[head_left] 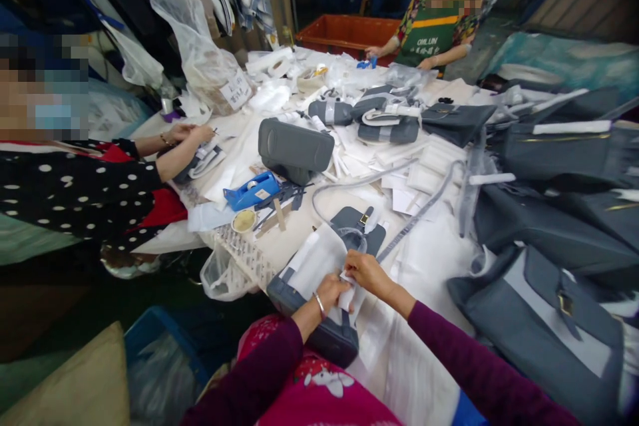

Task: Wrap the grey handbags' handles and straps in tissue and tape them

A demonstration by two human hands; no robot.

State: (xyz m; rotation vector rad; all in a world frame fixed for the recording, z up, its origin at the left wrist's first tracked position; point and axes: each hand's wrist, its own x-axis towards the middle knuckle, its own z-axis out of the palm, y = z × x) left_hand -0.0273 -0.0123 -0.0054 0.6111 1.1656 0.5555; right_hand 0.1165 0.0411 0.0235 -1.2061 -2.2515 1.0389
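A dark grey bag with white wrapping over its front lies at the table's near edge, its flap with a gold buckle folded away from me. My left hand, a bracelet on its wrist, is closed on a small white wrapped piece at the bag's middle. Just to the right and above, my right hand pinches the upper end of the same white piece. A grey strap in clear plastic curves away from the bag across the table.
Left of the bag are a blue tape dispenser and a round yellow container. Several grey bags crowd the right side. One person works at the left, another at the far side by an orange bin.
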